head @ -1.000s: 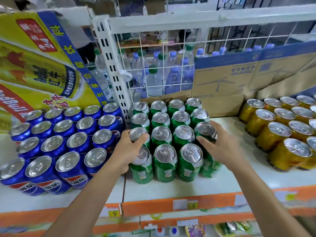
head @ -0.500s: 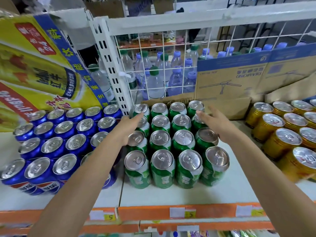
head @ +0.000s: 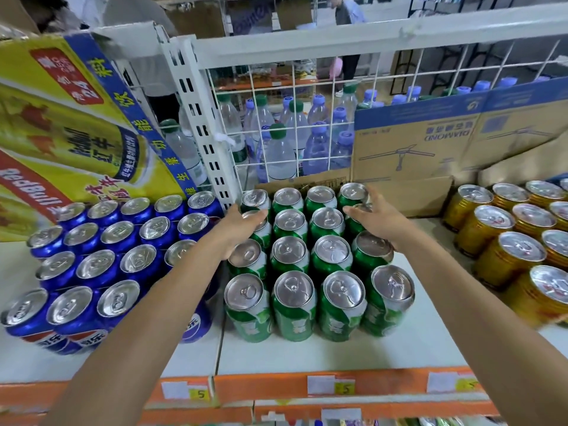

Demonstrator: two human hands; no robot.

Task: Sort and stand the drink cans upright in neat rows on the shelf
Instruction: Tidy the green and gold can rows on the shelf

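Bracketing the block of green cans (head: 332,249) from both sides, the left hand (head: 242,229) and the right hand (head: 379,221) are each flat and unclenched, fingers straight, gripping nothing. The green cans stand upright between the two hands on the white shelf (head: 338,355), four rows of four, silver tops up. The left hand lies against the left column at the second row from the back, its fingertips over that can's top. The right hand meets the right column at the same row, fingertips pointing inward at the can top there (whether its palm touches the can beneath I cannot tell). Two more rows sit nearer the person than either hand, between the wrists and the orange edge strip (head: 261,387) with its price tags (head: 345,387).

Just outside the left hand stand the blue cans (head: 98,262), upright and tightly packed, with the left forearm crossing over some of them. Well out past the right hand are the gold cans (head: 504,250), with bare shelf between them and the green block. Beyond the fingertips a white wire grid (head: 333,87) fences off water bottles (head: 279,155); a cardboard box (head: 430,149) stands beyond the right hand, and a yellow carton (head: 76,133) lies beyond and outside the left
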